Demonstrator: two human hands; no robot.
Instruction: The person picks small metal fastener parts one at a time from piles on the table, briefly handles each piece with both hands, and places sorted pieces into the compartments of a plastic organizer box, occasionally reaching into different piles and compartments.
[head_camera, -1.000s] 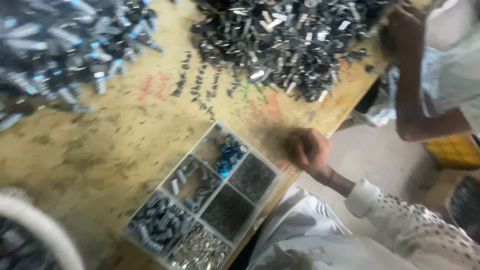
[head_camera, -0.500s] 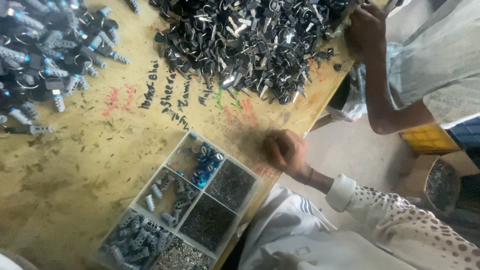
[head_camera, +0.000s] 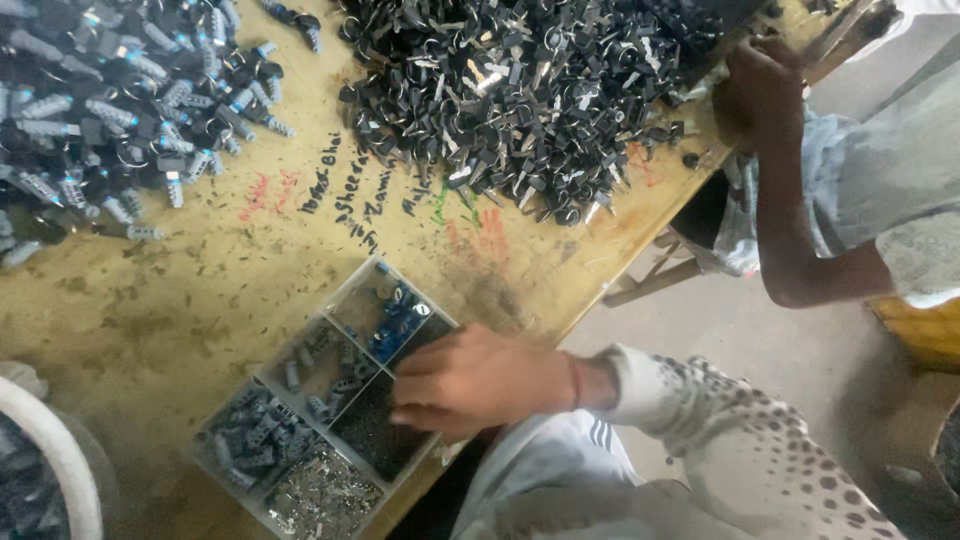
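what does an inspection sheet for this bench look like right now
surface: worn yellowish wooden table with handwriting and paint marks
job's things: clear compartment box at the near edge, holding grey plugs, blue parts, dark screws and silvery bits
clutter: pile of black and silver metal parts; pile of grey and blue plugs; white bowl rim at lower left
grippers: right hand rests over the box's dark-screw compartments, grasp cannot be told; left hand not in view
cables: nothing seen
surroundings: a co-worker's hand at the far table edge; grey floor
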